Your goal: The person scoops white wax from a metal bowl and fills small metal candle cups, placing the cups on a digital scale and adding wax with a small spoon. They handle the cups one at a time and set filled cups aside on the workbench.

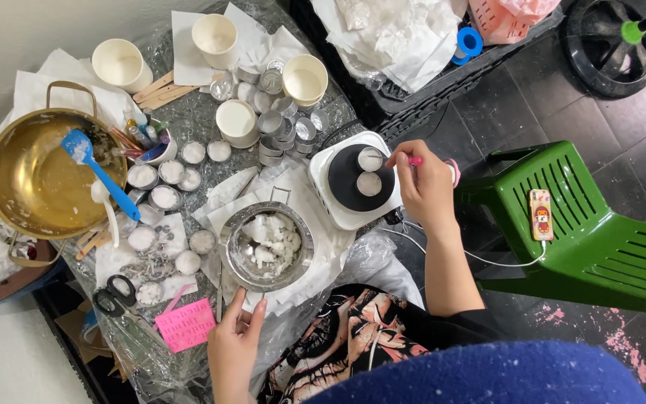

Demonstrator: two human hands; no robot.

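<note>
Head view: we are seeing the left hand pinching the near rim of the steel bowl of white wax chunks, fingers clamped, seemingly steadying it. The right hand, wrist bent, fingers closed on a pink tool, is reaching toward two small tins sitting on the hot plate just right of the bowl.

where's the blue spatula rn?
Head view, far left: the blue spatula leans in the gold pot, its handle crossing the pot's right rim toward the small wax-filled tins.
</note>
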